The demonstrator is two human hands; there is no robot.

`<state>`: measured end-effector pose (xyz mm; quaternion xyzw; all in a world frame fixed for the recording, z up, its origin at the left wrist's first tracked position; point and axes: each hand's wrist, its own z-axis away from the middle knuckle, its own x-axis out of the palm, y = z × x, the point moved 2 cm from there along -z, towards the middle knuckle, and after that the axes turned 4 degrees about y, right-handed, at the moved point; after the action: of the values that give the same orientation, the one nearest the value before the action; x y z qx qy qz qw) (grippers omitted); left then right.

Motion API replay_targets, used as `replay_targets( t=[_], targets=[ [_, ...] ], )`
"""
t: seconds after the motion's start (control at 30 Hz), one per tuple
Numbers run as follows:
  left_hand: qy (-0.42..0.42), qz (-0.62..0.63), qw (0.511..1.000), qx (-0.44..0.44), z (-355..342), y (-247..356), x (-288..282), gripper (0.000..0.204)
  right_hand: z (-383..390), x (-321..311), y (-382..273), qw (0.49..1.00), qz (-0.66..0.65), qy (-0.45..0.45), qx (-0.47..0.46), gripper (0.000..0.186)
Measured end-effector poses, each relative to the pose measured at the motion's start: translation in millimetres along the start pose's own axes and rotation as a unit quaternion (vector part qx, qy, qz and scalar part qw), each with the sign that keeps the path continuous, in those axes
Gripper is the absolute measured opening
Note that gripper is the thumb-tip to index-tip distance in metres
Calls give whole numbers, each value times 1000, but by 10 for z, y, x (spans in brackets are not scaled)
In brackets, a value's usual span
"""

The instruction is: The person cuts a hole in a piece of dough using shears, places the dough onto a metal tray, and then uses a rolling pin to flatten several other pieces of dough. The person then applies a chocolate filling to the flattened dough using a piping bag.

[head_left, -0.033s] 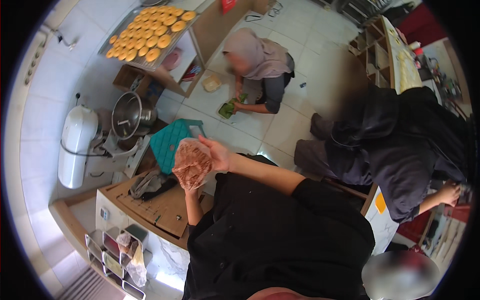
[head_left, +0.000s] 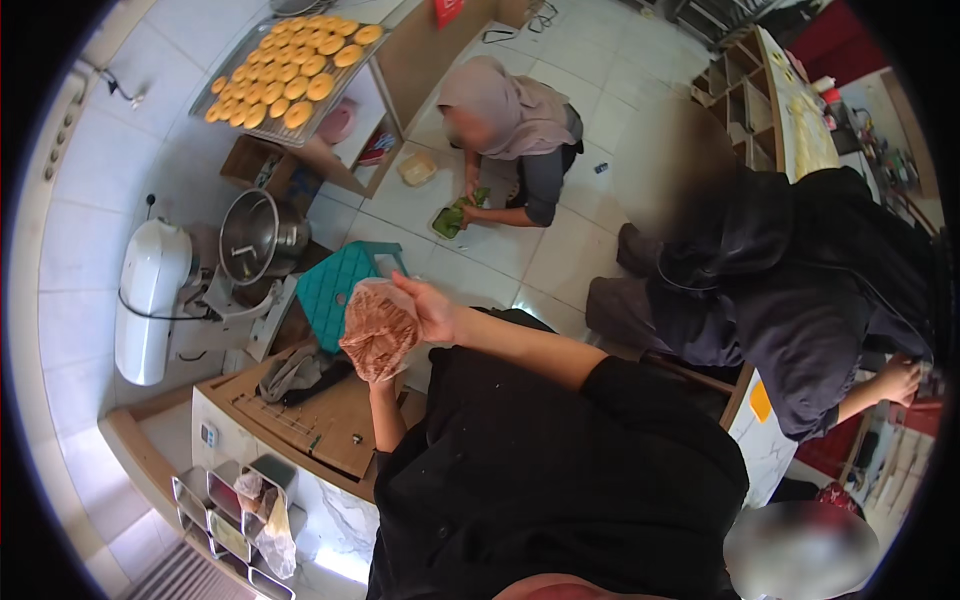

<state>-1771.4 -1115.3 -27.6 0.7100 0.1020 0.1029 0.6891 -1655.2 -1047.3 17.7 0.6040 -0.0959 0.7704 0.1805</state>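
A clear plastic bag [head_left: 380, 330] of reddish-brown powder is held in front of my torso, its film crumpled around the contents. My right hand [head_left: 431, 310] is closed on its right side, with the thumb or a finger showing at the upper edge. From below, my left hand [head_left: 383, 384] supports the bag. Only its wrist side shows and its fingers are hidden behind the bag. Just beyond the bag stands a teal plastic stool [head_left: 340, 275].
A stand mixer [head_left: 155, 290] and steel bowl [head_left: 262, 235] stand left. Round yellow pastries fill a tray [head_left: 270, 128] at far left. One person [head_left: 530, 120] crouches with green leaves; another in black [head_left: 780, 270] works at right. Metal tins [head_left: 230, 535] sit on the near-left counter.
The bag's folds and outline have shifted slightly in my hands. The whole view has moved a little. Both hands stay at the bag.
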Motion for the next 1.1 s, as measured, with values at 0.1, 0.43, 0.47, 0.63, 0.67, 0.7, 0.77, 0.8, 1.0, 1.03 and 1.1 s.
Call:
replay_targets(
  t=[0.1,0.43,0.47,0.63,0.67,0.7,0.77,0.8,1.0,1.03,1.1],
  targets=[
    [-11,-15,1000,12,-94,-233,32,64,79,79,-159,992,74,71,-68,48],
    [-133,522,831,-139,-250,-97,527,57,170,-245,-526,826,412,268,-275,45],
    [-187,703,652,-215,-284,119,620,52,140,-252,-508,827,413,268,-271,45],
    [-91,627,721,-280,-277,320,722,41,177,-128,-511,652,616,285,-337,42],
    [-44,605,731,-312,-248,384,726,35,173,-117,-506,655,615,288,-333,42],
    [-39,605,730,-315,-218,443,710,35,163,-112,-510,658,616,297,-316,41],
    [-92,588,774,-215,-166,586,646,26,108,-186,-487,663,617,304,-296,40],
    [-87,588,775,-216,-130,588,592,26,52,-316,-441,735,562,288,-246,39],
    [-56,34,997,-49,-20,490,-29,28,-56,-427,-259,869,455,196,-2,36],
    [-34,45,994,-90,21,532,-85,30,-80,-394,-212,873,431,226,5,35],
    [18,85,991,-98,38,775,-93,27,-117,-273,-166,878,437,192,45,35]
  ],
)
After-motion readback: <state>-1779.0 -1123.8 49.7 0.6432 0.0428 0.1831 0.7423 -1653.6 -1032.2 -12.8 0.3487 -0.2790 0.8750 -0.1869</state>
